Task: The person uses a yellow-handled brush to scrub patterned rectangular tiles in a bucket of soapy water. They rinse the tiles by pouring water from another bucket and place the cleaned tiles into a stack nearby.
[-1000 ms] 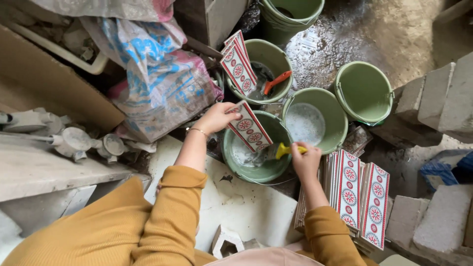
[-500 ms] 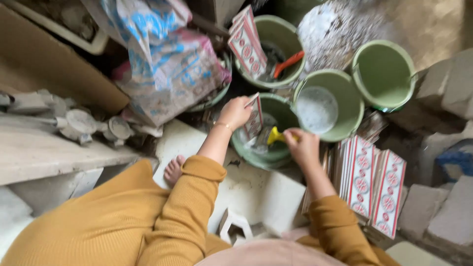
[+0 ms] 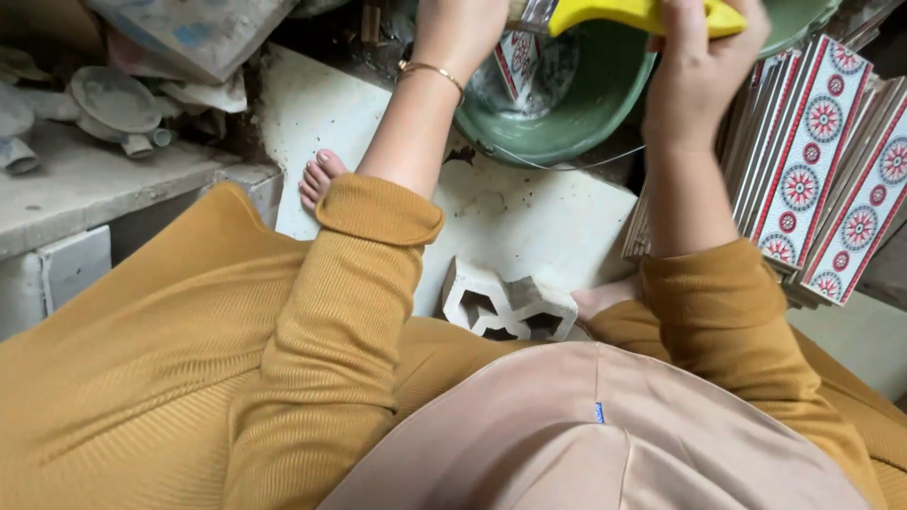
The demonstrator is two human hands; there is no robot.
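Observation:
My left hand (image 3: 463, 28) reaches to the top edge of the view and holds a patterned red-and-white tile (image 3: 515, 57) upright over a green bowl (image 3: 567, 113). My right hand (image 3: 694, 57) grips a yellow-handled tool (image 3: 642, 14) just above the same bowl, beside the tile. Both hands are partly cut off by the frame's top. Mustard sleeves cover my forearms, and a thin bangle sits on my left wrist.
A stack of patterned tiles (image 3: 812, 161) leans on edge at the right. A white pierced block (image 3: 505, 302) lies on the white slab (image 3: 529, 227) between my bare feet. A dusty ledge with grey moulds (image 3: 113, 104) runs along the left.
The view has tilted down and closer, so the other bowls and the bags have left the frame. Both hands stay over the green bowl with the tile and the yellow tool.

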